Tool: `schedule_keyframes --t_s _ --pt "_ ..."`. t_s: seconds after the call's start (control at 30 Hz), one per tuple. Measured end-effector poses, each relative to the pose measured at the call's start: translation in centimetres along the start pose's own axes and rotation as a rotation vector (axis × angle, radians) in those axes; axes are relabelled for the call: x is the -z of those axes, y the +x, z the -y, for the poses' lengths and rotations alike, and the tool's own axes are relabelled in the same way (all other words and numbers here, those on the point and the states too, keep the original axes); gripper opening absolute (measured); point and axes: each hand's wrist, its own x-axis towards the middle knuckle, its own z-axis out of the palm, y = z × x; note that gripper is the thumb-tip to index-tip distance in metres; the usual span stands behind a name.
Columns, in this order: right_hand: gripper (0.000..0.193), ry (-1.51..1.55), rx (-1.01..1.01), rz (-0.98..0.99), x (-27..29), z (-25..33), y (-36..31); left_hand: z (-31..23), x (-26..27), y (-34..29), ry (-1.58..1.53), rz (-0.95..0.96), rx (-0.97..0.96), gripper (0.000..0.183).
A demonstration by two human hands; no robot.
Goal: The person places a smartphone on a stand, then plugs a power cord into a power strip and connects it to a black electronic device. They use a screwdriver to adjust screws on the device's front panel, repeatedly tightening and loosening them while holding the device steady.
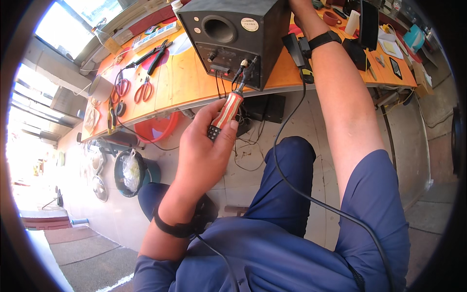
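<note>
My left hand (206, 141) is wrapped round the striped red and cream handle of a screwdriver (229, 111). Its shaft points up to the lower right corner of a black speaker box (236, 47), near the plugs; where exactly the tip meets the panel is too small to tell. The box stands at the table's near edge, with a round port, knobs and plugged-in cables (238, 74) on the side facing me. My right hand (300, 12) reaches past the box's right side at the top of the view. Its fingers are hidden and cut off by the edge.
On the orange table (180, 80) lie black-handled pliers (158, 57), red-handled scissors (144, 91) and a power strip (155, 38). A phone-like black slab (395, 68) is at the right. Cables hang below the edge, near a red basin (156, 127) and a bucket (151, 170).
</note>
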Motion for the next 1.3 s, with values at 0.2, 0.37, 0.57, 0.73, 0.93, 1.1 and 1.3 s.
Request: schedule_keyframes --t_s 0.2,0.37,0.57,0.73,0.93,1.1,1.3 --pt "0.063 0.002 0.013 -0.015 0.0 -0.4 -0.2 -0.1 0.9 0.5 -1.332 0.171 0.732 0.039" --pt "0.062 -0.024 0.012 0.009 0.1 0.0 -0.1 -0.2 0.3 0.1 -0.708 0.112 0.474 0.036" --pt "0.062 -0.023 -0.013 0.006 0.2 0.3 -0.2 -1.1 -0.5 -0.4 -0.259 0.063 0.260 0.037" --pt "0.061 -0.107 0.030 -0.019 0.1 0.3 -0.2 -0.8 0.2 0.0 -0.852 0.135 0.537 0.035" --pt "0.059 -0.023 0.094 -0.001 0.0 -1.4 0.8 -0.2 0.1 0.1 -1.207 0.150 0.658 0.037" --pt "0.058 -0.033 0.131 -0.009 -0.3 -2.7 1.9 -1.3 -0.5 -0.5 -0.418 0.069 0.411 0.034" --pt "0.057 -0.054 0.087 0.002 0.1 -1.6 1.3 -1.2 -0.4 -0.3 -0.457 0.100 0.426 0.035"
